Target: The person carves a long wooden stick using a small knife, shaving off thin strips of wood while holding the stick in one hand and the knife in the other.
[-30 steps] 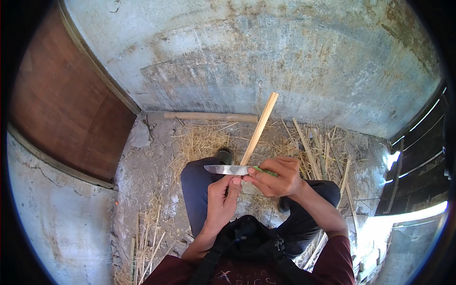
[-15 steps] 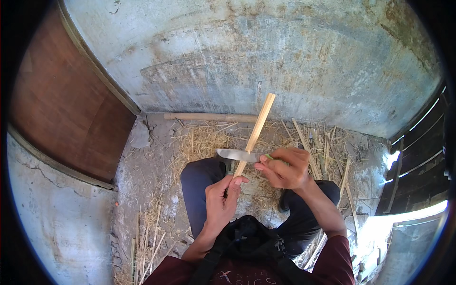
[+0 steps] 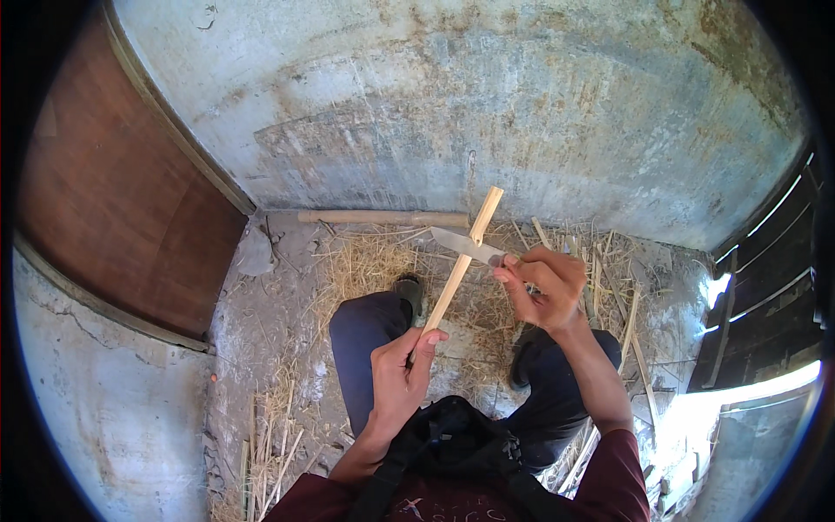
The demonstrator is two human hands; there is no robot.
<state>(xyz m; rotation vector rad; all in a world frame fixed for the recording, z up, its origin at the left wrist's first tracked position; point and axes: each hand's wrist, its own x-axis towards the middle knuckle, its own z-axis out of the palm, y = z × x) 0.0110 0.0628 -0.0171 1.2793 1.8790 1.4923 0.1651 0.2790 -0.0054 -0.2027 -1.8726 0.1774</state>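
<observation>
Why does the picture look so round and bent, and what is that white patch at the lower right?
Head view: a fisheye lens gives the black round rim and bows straight lines, such as the wooden door edge. The white patch is sunlight, overexposed, with no detail left. The wooden stick, knife blade, left hand and right hand lie in even shade and look sharp.

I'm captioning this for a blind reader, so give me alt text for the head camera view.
Seen from above, a seated person's left hand grips the near end of a pale wooden stick while the right hand holds a knife blade across it near its far end. Straw litters the concrete floor by a weathered wall.
</observation>
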